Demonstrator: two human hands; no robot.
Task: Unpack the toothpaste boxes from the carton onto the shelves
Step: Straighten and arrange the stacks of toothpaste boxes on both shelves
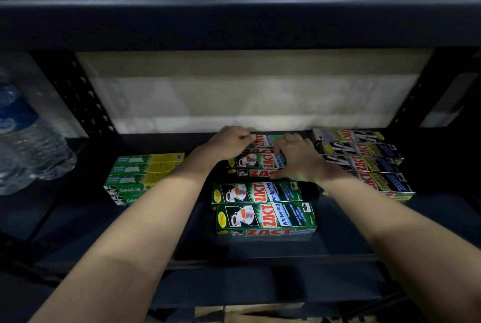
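We're at the dark metal shelf [260,252], pale wall behind it, black perforated uprights [86,98] either side. Clear plastic water bottles with blue labels [23,137] sit far left, beyond the left upright. On the shelf, three groups of toothpaste boxes: black and red ZACT boxes [364,161] at right, light green and yellow DARLIE boxes [140,176] at left, dark green ZACT Whitening boxes [263,205] in the middle column running front to back. Two of the middle boxes lie flat nearest us, touching side by side; more sit behind them. Both our bare hands are on the rear green ZACT boxes [257,161]. Left hand [231,140]: fingers curled over the left end of the rear boxes, grip closed on them. Right hand [294,156]: fingers wrapped over the right end, also gripping. Brown cardboard carton [260,313] edge shows at the bottom, below the shelf.
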